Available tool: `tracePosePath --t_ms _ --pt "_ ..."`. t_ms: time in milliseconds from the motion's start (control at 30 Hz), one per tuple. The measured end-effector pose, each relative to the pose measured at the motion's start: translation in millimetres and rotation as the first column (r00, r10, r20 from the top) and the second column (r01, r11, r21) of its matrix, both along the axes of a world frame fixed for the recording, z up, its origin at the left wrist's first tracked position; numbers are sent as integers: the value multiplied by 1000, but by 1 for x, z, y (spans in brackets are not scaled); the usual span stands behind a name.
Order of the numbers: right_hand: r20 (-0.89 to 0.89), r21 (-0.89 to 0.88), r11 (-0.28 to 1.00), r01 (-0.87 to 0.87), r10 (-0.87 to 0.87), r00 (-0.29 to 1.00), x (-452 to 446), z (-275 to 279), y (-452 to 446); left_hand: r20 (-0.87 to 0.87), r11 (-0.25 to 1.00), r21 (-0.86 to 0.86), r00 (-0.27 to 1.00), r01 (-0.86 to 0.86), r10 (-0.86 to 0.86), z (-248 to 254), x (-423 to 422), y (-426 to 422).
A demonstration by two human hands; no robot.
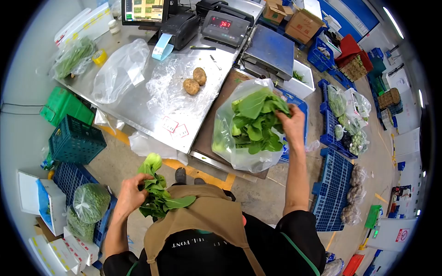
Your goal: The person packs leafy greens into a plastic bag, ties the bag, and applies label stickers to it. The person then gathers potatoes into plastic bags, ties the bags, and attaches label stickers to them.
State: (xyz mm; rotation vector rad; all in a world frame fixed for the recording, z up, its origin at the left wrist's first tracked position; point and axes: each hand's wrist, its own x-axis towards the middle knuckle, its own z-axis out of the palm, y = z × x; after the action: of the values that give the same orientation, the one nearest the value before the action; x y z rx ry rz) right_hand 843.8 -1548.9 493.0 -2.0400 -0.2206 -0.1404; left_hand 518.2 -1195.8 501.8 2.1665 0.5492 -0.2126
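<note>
My left hand [133, 192] is closed around a leafy green [159, 191] at the lower left, held beside the brown apron, its pale base pointing up. My right hand [291, 124] grips the edge of leafy greens [255, 119] that fill an open clear plastic bag [224, 122]. That bag rests on a brown board [205, 140] at the right of the metal table. The right fingertips are partly hidden by leaves. Two potatoes [199, 76] lie on clear plastic film [168, 83] to the left of the bag.
A scale display [223, 24], a label printer [180, 30] and a blue weighing platform [271, 48] stand at the back. Plastic bags [120, 73] lie on the steel table [138, 112]. Crates [76, 140] sit at the left, blue pallets [334, 188] on the right floor.
</note>
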Motion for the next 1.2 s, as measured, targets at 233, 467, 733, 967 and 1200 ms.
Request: tracePosePath --t_ms 233,467,733,967,1200 --pt "4 203 978 40 -41 999 -44 79 -47 19 998 54 999 42 -43 -1 8 -2" --pt "48 571 821 -18 -11 999 -77 105 -67 -43 994 69 996 80 -77 5 16 -6" --pt "23 375 919 -118 118 993 -98 105 -36 49 992 115 997 60 -66 10 9 -5" --pt "-123 307 791 -529 584 802 -119 62 88 156 997 57 987 -56 46 0 -28 26" --pt "-82 309 562 -767 819 567 -159 35 256 163 944 12 932 -329 323 -14 -91 95"
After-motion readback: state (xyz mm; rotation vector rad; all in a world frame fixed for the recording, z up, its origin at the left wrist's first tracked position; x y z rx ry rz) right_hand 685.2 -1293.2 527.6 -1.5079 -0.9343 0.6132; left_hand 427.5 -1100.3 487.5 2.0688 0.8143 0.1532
